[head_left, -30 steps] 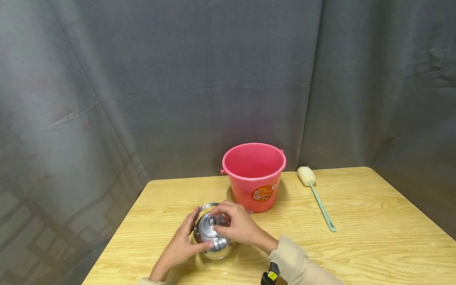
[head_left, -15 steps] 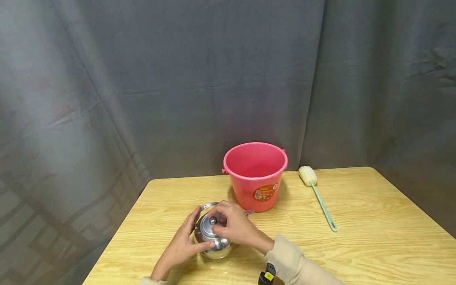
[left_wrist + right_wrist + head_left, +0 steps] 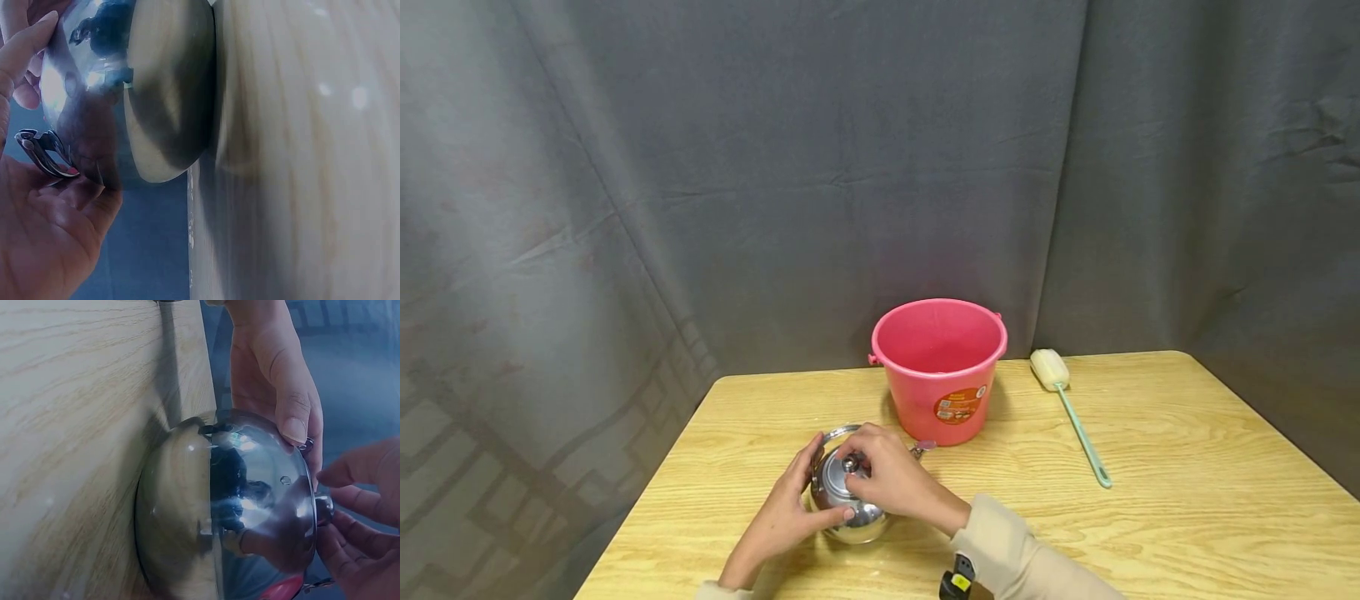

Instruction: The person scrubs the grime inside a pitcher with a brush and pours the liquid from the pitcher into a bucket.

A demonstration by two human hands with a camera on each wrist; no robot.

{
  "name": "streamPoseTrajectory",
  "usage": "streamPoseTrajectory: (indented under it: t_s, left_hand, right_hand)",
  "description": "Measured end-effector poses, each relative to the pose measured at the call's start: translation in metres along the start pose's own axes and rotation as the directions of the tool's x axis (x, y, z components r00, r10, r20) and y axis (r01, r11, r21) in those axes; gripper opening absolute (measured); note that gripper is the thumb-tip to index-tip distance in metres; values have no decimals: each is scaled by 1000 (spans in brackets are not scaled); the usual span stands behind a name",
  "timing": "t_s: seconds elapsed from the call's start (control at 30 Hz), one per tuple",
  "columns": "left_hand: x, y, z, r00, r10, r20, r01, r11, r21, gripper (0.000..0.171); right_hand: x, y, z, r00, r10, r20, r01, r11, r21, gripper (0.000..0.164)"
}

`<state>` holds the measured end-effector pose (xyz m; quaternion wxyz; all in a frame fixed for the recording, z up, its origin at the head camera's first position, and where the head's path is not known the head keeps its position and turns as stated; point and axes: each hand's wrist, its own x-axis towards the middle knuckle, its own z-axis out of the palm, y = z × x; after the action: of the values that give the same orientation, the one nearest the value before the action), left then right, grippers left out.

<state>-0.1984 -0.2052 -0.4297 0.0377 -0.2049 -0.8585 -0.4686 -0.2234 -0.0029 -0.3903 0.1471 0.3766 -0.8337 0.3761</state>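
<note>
A shiny steel kettle stands upright on the wooden table, its handle arching at the far left side. My left hand grips its body, thumb on the near side and fingers round the left. In the left wrist view, the left palm lies by a metal bracket on the kettle. My right hand pinches the round knob of the lid, which sits on the kettle. A pink-tipped part shows beyond the right hand; the rest of it is hidden.
Just behind the kettle stands a pink bucket with an orange label. A long-handled sponge brush lies on the table to the right. Grey curtains hang behind the table.
The pink-tipped part and some metal beside it show more past my right hand, which has shifted slightly left. The left hand keeps its grip. The head view has moved a little.
</note>
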Motion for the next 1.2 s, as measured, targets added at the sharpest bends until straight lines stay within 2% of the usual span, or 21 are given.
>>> streamPoseTrajectory:
  t_s: [0.37, 0.6, 1.2]
  left_hand:
    - [0, -1, 1, 1000, -1, -7, 1, 1000, -6, 105]
    - [1, -1, 1, 1000, 4, -6, -4, 1000, -2, 105]
    - [0, 1, 0, 1000, 6, -5, -6, 1000, 18, 104]
  right_hand:
    - [8, -2, 0, 999, -25, 38, 27, 997, -75, 17]
    - [9, -2, 0, 998, -6, 63, 10, 997, -74, 17]
    - [10, -1, -1, 998, -44, 53, 47, 997, -54, 18]
